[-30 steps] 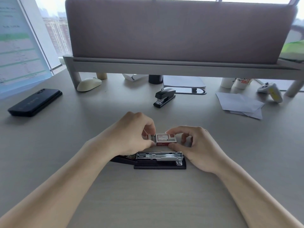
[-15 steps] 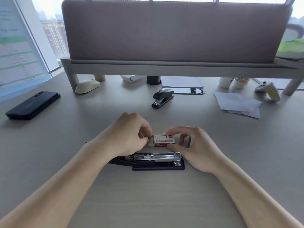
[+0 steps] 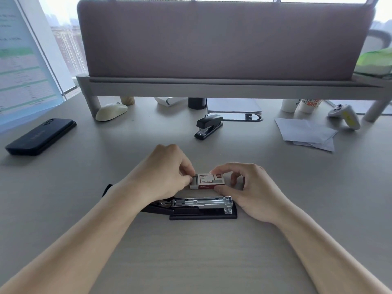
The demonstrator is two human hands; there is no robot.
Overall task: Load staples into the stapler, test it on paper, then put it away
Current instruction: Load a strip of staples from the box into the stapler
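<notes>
Taking the staple box as the dial's centre, one dark phone (image 3: 40, 136) lies at ten o'clock on the desk (image 3: 191, 251). One pale mouse (image 3: 111, 111) sits at eleven. At nine, the left hand (image 3: 161, 177) has its fingers curled, pinching the inner tray that juts from the box's left end. The single staple box (image 3: 207, 181) is red and white.

There are two staplers. The open stapler (image 3: 203, 206) lies flat just at six, its metal channel bare. The closed stapler (image 3: 209, 126) stands at twelve, well apart.

At three, the right hand (image 3: 252, 192) grips the box's sleeve, forefinger on the far edge and thumb on the near one. At two lie overlapping paper sheets (image 3: 305, 132), at least two. Beyond them stand two cups (image 3: 307, 106) and one game controller (image 3: 344, 115).
</notes>
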